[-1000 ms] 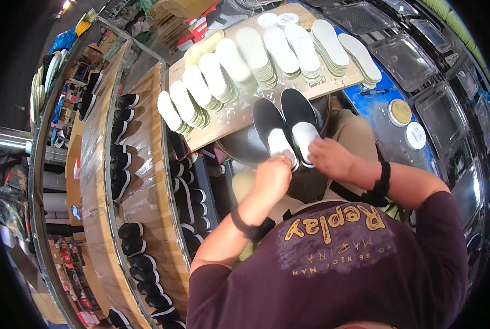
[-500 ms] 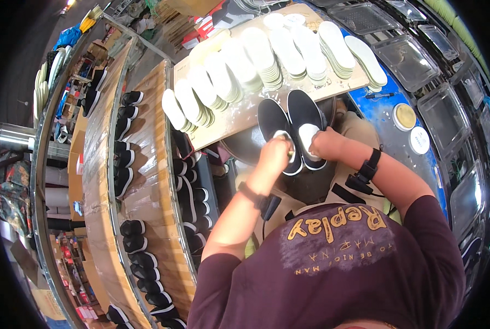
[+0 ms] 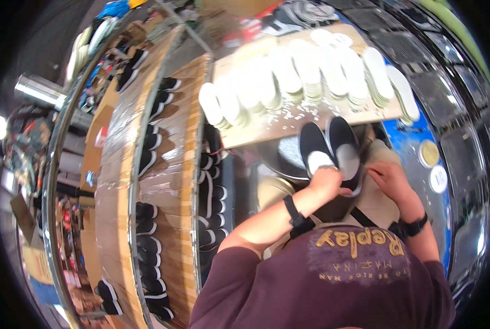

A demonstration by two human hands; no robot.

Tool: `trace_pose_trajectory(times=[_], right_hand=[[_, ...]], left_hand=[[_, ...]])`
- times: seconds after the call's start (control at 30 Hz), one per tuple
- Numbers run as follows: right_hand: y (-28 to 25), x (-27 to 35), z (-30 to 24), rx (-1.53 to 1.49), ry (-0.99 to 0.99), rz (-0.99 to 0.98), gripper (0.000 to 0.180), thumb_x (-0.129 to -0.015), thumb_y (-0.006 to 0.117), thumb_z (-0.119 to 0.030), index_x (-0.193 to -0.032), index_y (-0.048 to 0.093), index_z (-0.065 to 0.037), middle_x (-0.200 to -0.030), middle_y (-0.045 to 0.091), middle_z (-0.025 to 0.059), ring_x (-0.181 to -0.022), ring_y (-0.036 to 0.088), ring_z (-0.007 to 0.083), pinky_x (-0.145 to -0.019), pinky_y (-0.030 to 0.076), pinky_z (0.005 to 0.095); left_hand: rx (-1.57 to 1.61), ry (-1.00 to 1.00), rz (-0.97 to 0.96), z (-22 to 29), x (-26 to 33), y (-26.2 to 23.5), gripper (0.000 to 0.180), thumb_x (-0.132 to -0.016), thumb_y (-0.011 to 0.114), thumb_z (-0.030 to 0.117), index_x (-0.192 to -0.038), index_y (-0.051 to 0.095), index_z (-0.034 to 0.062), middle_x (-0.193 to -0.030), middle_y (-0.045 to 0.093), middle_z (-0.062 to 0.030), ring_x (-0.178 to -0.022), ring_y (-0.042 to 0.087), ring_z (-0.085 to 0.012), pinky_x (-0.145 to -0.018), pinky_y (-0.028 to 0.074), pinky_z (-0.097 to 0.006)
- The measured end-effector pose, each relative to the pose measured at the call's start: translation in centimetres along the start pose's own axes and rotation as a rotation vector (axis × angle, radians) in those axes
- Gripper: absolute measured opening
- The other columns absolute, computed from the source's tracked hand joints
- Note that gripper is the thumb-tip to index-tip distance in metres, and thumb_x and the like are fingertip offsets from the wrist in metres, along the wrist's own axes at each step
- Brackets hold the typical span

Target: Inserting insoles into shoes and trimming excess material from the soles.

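Observation:
Two black slip-on shoes with white sole edges lie side by side on my lap, toes pointing away. The left shoe (image 3: 311, 141) has a white insole (image 3: 319, 160) showing in its opening. My left hand (image 3: 328, 183) is closed at that shoe's heel, its thumb reaching toward the heel of the right shoe (image 3: 341, 134). A blurred greyish patch shows in the right shoe's opening. My right hand (image 3: 391, 178) is just right of the right shoe, apart from it, fingers partly extended and nothing visible in them.
Ahead, a wooden board (image 3: 245, 131) carries several stacks of white insoles (image 3: 305, 66) and scattered white bits. Tiered racks (image 3: 171, 219) with black shoes run along my left. On the right, a blue-edged table (image 3: 414, 137) holds two round lids (image 3: 437, 180), beside clear plastic trays (image 3: 464, 153).
My right hand has come off the right shoe and moved to its right. My left hand stays at the left shoe's heel, and more white shows there. The whole view has shifted.

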State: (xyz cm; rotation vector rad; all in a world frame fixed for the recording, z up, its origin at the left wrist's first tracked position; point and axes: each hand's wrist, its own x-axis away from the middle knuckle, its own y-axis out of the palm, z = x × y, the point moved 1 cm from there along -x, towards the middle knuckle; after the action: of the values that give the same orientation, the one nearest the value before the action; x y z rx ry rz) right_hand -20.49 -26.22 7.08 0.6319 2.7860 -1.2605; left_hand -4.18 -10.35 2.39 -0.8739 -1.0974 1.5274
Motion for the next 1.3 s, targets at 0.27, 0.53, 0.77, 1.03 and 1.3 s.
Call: trace_pose_trajectory(times=[0.27, 0.53, 0.77, 1.03, 1.3], right_hand=[[-1.7, 2.8, 5.9, 0.281, 0.143, 0.094, 0.013, -0.081, 0.064, -0.012, -0.090, 0.070, -0.003, -0.085, 0.066, 0.0190, -0.080, 0.063, 0.0388, -0.070, 0.049, 0.0453], [0.6, 4.7, 8.3, 0.338, 0.344, -0.027, 0.013, -0.078, 0.066, -0.012, -0.089, 0.069, -0.007, -0.084, 0.067, 0.0176, -0.081, 0.063, 0.0375, -0.071, 0.050, 0.0455], [3.2, 4.0, 7.7, 0.314, 0.406, 0.073, 0.008, -0.079, 0.063, -0.010, -0.086, 0.060, -0.007, -0.085, 0.066, 0.0174, -0.081, 0.063, 0.0384, -0.070, 0.050, 0.0449], [2.8, 4.0, 7.5, 0.297, 0.465, 0.036, 0.007, -0.081, 0.060, -0.013, -0.083, 0.059, -0.006, -0.083, 0.065, 0.0184, -0.080, 0.063, 0.0384, -0.068, 0.049, 0.0459], [-1.8, 6.6, 7.6, 0.312, 0.472, 0.175, 0.011, -0.082, 0.058, -0.017, -0.081, 0.062, -0.006, -0.081, 0.064, 0.0169, -0.078, 0.061, 0.0390, -0.068, 0.049, 0.0460]], left_hand=[[-0.172, 0.219, 0.458, -2.2, 7.9, -22.8, 0.053, -0.060, 0.081, 0.053, -0.070, 0.062, 0.0053, -0.063, 0.056, -0.0071, -0.057, 0.058, -0.0258, -0.055, 0.050, -0.035], [-1.025, -0.506, 0.715, -23.8, 11.1, -42.2, 0.044, -0.072, 0.074, 0.048, -0.083, 0.064, 0.0066, -0.081, 0.065, -0.0125, -0.080, 0.064, -0.0313, -0.066, 0.051, -0.042], [-0.882, -0.702, 0.741, -32.1, 7.7, -39.9, 0.030, -0.082, 0.058, 0.013, -0.111, 0.063, 0.0083, -0.104, 0.064, -0.0158, -0.097, 0.063, -0.0348, -0.081, 0.053, -0.044], [-0.348, -0.371, 0.390, -21.1, 1.4, -14.9, 0.016, -0.078, 0.063, 0.016, -0.090, 0.066, 0.0055, -0.084, 0.064, -0.0175, -0.080, 0.063, -0.0363, -0.070, 0.052, -0.048], [0.025, -0.156, 0.028, -12.4, 6.6, 6.7, 0.042, -0.070, 0.065, 0.007, -0.112, 0.062, 0.0023, -0.108, 0.062, -0.0184, -0.108, 0.055, -0.0363, -0.104, 0.036, -0.049]])
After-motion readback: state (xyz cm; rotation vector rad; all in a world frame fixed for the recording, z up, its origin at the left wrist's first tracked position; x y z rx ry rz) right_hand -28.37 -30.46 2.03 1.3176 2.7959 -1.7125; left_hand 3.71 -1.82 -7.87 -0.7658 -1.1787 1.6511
